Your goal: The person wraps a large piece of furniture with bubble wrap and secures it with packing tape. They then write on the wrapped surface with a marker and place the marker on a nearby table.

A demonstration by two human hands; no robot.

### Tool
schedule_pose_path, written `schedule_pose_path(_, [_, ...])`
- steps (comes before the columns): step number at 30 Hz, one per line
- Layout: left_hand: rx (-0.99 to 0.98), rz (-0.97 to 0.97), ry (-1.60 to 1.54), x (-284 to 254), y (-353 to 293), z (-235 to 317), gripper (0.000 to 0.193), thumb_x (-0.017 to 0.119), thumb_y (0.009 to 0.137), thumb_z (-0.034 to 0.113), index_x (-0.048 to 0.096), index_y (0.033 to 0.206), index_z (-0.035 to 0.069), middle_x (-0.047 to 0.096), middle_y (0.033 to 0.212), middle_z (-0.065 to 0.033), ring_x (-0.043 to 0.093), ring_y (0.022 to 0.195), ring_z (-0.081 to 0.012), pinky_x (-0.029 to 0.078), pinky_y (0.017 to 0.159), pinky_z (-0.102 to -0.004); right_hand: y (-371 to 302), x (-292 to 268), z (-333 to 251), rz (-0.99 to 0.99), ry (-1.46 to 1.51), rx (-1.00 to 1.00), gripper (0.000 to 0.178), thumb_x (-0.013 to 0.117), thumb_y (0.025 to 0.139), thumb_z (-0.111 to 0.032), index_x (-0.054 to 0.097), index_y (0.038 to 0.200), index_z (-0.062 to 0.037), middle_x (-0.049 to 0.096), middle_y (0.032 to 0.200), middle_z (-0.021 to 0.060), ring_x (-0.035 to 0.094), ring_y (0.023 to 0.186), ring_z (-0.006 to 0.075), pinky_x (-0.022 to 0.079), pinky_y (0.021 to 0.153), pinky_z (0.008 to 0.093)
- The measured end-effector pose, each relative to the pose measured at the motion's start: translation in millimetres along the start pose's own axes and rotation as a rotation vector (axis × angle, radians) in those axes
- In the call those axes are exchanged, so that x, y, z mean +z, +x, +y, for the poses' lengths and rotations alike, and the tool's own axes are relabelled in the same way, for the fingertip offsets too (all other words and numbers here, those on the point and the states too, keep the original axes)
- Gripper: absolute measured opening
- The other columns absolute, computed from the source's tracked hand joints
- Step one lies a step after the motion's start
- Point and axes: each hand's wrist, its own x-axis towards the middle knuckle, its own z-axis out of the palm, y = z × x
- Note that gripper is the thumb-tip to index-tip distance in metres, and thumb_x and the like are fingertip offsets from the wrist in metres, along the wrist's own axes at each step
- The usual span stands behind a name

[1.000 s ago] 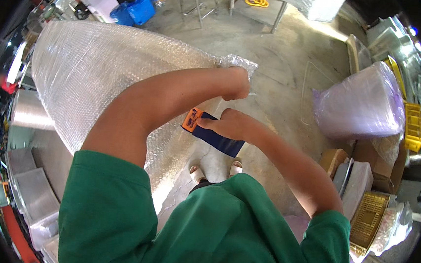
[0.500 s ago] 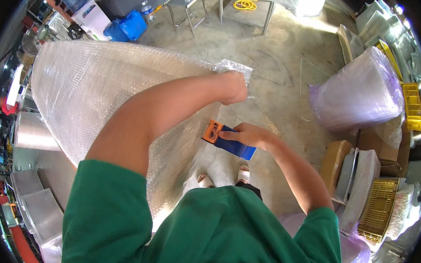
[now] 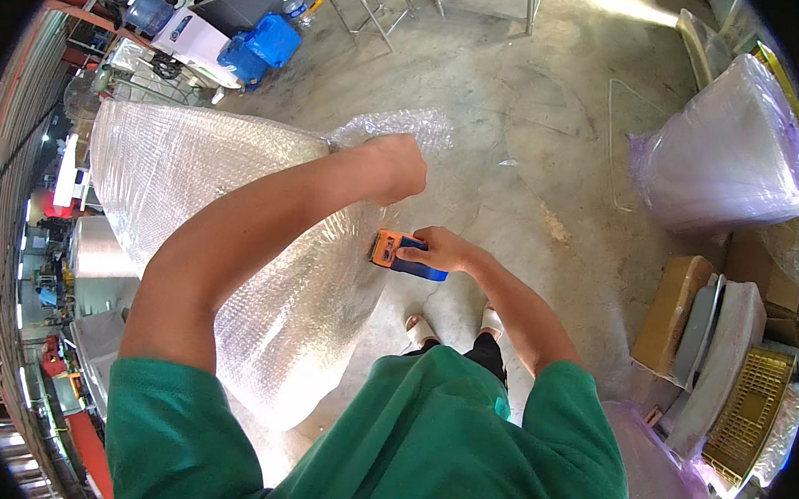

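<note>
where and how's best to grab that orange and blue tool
Probably by the blue body, coming from the right: its orange end points left toward the bubble wrap, while the narrow blue part reaches away from it. The right hand holds it from that side, thumb lying toward the orange end; its other fingers are mostly hidden.

Can read no words, numbers or signs. Can see dark marks [image 3: 387, 249] on the orange end of the tool [image 3: 416, 269], too small to make out, and a dark spot [image 3: 181, 22] on the white dispenser [image 3: 200, 46], equally unreadable.
</note>
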Motion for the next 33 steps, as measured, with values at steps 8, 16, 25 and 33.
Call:
schedule_pose_path(8, [-0.011,-0.044,0.026,-5,-1,5,0.014,0.070,0.080,0.007,0.078,0.091,0.005,0.076,0.093,-0.0116,0.073,0.094,-0.0301,0.058,0.080,-0.0401,22,14,72,0.014,-0.030,0.148,0.080,0.060,0.084,-0.075,0.074,0.104,0.0014,0.074,0.094,0.0216,0.072,0.088,0.0358,0.055,0.076,0.0438])
schedule_pose_path(16, [-0.220,0.079,0.253,81,-16,139,0.059,0.051,0.098,0.038,0.053,0.143,0.000,0.038,0.157,-0.0206,0.028,0.149,-0.0382,0.016,0.122,-0.0529,19,29,77,0.095,-0.047,0.246,0.088,0.057,0.083,-0.080,0.073,0.099,0.0056,0.072,0.090,0.0258,0.072,0.089,0.0376,0.055,0.074,0.0455])
schedule_pose_path(25, [-0.233,-0.262,0.397,90,-13,168,0.065,0.040,0.104,0.037,0.036,0.152,-0.007,0.019,0.165,-0.0243,0.011,0.154,-0.0408,0.001,0.125,-0.0546,15,53,70,0.200,0.238,0.528,0.081,0.065,0.080,-0.075,0.074,0.103,0.0027,0.074,0.103,0.0207,0.073,0.088,0.0328,0.055,0.072,0.0448])
schedule_pose_path(33, [-0.499,-0.177,0.438,137,21,195,0.066,0.040,0.102,0.029,0.024,0.157,-0.004,0.015,0.168,-0.0192,0.007,0.156,-0.0355,-0.004,0.125,-0.0506,-36,48,71,-0.188,1.508,0.452,0.053,0.062,0.095,-0.056,0.068,0.117,-0.0079,0.074,0.107,0.0102,0.073,0.088,0.0206,0.061,0.077,0.0351])
